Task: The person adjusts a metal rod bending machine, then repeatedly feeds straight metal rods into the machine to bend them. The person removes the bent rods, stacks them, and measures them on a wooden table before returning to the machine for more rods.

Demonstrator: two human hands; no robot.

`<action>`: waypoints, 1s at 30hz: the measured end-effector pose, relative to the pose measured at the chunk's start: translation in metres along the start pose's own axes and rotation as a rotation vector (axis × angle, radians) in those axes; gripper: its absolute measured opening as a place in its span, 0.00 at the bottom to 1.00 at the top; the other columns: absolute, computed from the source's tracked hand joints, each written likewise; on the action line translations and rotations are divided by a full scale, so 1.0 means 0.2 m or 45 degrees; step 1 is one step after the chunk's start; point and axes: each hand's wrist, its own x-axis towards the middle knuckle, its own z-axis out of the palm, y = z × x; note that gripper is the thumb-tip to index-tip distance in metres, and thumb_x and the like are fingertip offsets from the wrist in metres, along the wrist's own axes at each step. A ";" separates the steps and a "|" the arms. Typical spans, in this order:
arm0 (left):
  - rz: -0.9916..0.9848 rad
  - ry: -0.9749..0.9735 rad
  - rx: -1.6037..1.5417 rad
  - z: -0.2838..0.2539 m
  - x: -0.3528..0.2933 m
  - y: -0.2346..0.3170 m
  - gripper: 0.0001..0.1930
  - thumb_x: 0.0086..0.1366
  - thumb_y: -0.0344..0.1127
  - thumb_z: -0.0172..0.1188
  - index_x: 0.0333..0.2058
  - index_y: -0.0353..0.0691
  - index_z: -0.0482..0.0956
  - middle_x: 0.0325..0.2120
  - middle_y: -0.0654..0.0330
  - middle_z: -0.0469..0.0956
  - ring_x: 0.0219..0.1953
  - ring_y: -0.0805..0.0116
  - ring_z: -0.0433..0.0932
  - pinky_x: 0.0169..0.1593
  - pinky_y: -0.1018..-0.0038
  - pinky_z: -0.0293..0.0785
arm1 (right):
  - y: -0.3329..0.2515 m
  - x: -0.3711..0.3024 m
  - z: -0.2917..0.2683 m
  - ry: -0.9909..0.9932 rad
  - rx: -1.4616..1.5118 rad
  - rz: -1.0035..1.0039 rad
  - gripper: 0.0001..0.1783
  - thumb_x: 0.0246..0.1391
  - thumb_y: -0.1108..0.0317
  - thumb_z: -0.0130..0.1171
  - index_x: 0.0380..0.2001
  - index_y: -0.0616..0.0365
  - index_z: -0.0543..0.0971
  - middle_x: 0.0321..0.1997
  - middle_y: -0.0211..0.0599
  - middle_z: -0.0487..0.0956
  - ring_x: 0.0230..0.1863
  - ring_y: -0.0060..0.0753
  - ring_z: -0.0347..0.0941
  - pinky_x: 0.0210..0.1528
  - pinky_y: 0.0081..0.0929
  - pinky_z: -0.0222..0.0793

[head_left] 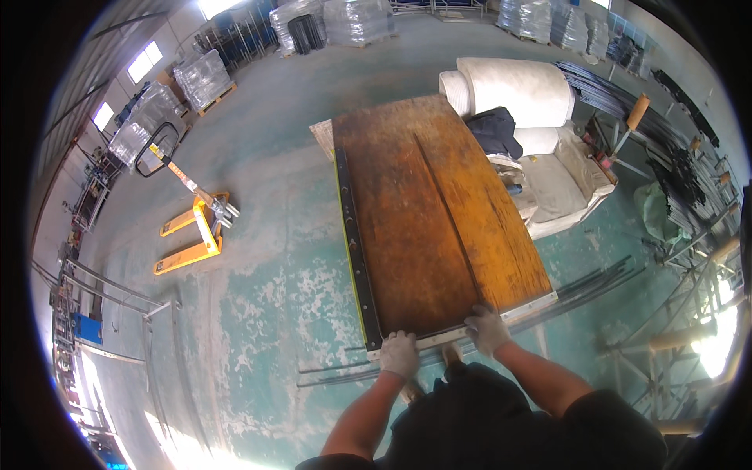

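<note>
A long wooden worktable [399,211], stained brown to orange, stretches away in front of me. My left hand [400,355], in a pale work glove, is at its near left corner with the fingers bent over the near edge; whatever may be under them is hidden. My right hand [487,330], gloved too, is closed at the near edge, over the near end of a long thin dark bar [446,200] lying lengthwise on the tabletop. Along the left side runs a black strip with holes [354,243], edged in yellow. A pale metal strip [530,306] lines the near edge.
Dark rods [599,283] lie on the green floor under the table's near end. Right of the table stand a worn beige sofa [560,188] and a big white roll [517,90]. A yellow pallet jack [205,227] stands left. Metal racks [662,345] flank the right side.
</note>
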 end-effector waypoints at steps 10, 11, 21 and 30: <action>-0.027 0.001 0.155 -0.01 0.00 0.06 0.12 0.70 0.33 0.63 0.48 0.39 0.89 0.50 0.47 0.87 0.58 0.45 0.85 0.64 0.54 0.82 | 0.03 0.13 0.03 0.179 -0.002 0.727 0.14 0.60 0.59 0.73 0.44 0.55 0.92 0.56 0.53 0.90 0.62 0.63 0.86 0.69 0.55 0.79; -0.024 -0.033 0.138 -0.02 0.00 0.07 0.12 0.70 0.33 0.63 0.48 0.39 0.89 0.51 0.47 0.87 0.58 0.45 0.85 0.64 0.54 0.82 | 0.05 0.16 0.06 0.156 -0.011 0.769 0.15 0.60 0.59 0.73 0.45 0.56 0.92 0.55 0.54 0.91 0.61 0.64 0.86 0.68 0.56 0.80; -0.123 -0.018 -0.788 -0.28 0.14 0.26 0.27 0.78 0.48 0.70 0.65 0.34 0.84 0.54 0.45 0.89 0.58 0.49 0.89 0.64 0.60 0.84 | -0.05 0.26 -0.40 -0.112 0.923 0.595 0.21 0.68 0.60 0.74 0.54 0.67 0.90 0.48 0.49 0.92 0.49 0.38 0.89 0.58 0.36 0.83; -0.171 0.089 -2.086 -1.09 0.00 0.48 0.24 0.81 0.38 0.66 0.69 0.31 0.77 0.43 0.58 0.86 0.45 0.68 0.86 0.47 0.69 0.87 | -0.42 0.47 -0.01 0.058 0.521 0.122 0.23 0.76 0.58 0.70 0.59 0.68 0.86 0.50 0.43 0.91 0.49 0.32 0.88 0.58 0.32 0.84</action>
